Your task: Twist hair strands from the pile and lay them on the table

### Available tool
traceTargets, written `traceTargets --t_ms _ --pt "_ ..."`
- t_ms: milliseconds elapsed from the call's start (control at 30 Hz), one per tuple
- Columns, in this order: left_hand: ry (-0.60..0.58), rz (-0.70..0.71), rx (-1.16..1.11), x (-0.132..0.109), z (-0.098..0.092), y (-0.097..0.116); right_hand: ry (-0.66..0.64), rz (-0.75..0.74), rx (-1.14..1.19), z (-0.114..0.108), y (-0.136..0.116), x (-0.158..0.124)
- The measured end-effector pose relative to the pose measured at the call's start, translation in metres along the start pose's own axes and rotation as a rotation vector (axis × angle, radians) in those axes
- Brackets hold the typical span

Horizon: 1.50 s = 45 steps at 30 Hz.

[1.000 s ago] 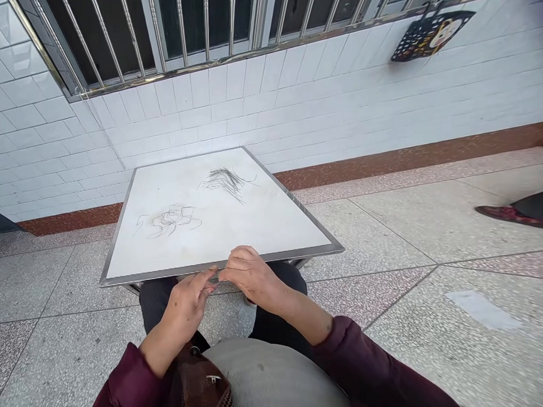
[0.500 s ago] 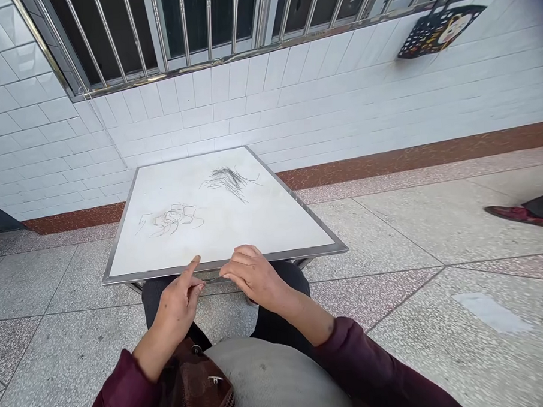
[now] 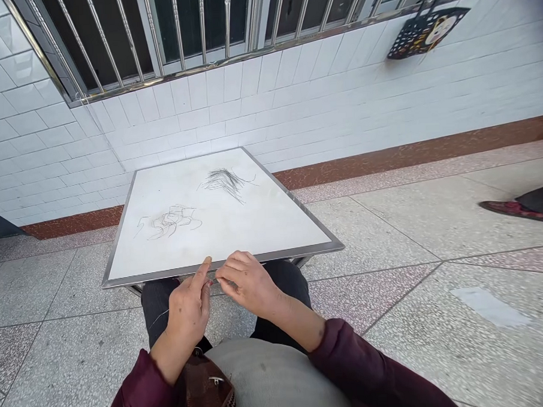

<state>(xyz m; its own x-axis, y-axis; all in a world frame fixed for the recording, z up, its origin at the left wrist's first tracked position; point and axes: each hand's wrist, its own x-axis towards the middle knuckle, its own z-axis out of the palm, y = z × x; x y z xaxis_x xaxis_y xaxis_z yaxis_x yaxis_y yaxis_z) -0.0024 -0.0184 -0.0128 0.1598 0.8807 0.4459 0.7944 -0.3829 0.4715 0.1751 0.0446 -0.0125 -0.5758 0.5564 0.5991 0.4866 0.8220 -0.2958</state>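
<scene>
"What do we find at the bench (image 3: 263,225)?"

"We find a person's left hand (image 3: 189,306) and right hand (image 3: 250,285) at its near edge, fingertips just beside one another."

"And the grip of each?"

"On the right we see thumb and fingers bunched together; on the left, the index finger points away from us, thumb bent close. We cannot tell whether either pinches anything."

"Where do the dark strands lie?"

"We see a loose tangle (image 3: 173,221) on the bench's left and a denser bundle (image 3: 228,181) farther off, right of it. Beyond stands a white-tiled wall (image 3: 205,119)."
</scene>
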Motion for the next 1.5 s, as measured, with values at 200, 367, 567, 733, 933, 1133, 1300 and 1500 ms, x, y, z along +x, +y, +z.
traceTargets --t_ms 200,367,567,733,933,1133,1300,1500 --pt "-0.014 -0.020 -0.076 -0.003 0.007 0.001 0.094 0.099 -0.014 0.003 -0.004 0.000" --pt "-0.041 -0.064 -0.197 -0.001 0.006 0.004 0.106 0.109 -0.016 0.000 -0.003 0.000" --pt "-0.070 -0.093 -0.281 -0.001 0.010 0.003 0.075 0.071 -0.033 -0.002 0.001 0.002" --pt "-0.048 -0.130 -0.315 -0.005 0.019 0.005 0.068 0.075 -0.060 0.004 0.003 0.002" --pt "-0.016 -0.324 -0.478 -0.001 0.012 0.007 0.026 0.112 0.191 -0.002 0.012 0.010" --pt "0.065 -0.403 -0.637 0.006 0.002 0.007 0.001 0.290 0.488 -0.026 0.029 0.022" --pt "0.092 -0.433 -0.635 0.005 0.000 0.009 -0.066 0.209 0.449 -0.037 0.024 0.028" --pt "0.075 -0.375 -0.582 0.002 0.001 0.008 -0.038 0.008 0.241 -0.019 0.011 0.032"
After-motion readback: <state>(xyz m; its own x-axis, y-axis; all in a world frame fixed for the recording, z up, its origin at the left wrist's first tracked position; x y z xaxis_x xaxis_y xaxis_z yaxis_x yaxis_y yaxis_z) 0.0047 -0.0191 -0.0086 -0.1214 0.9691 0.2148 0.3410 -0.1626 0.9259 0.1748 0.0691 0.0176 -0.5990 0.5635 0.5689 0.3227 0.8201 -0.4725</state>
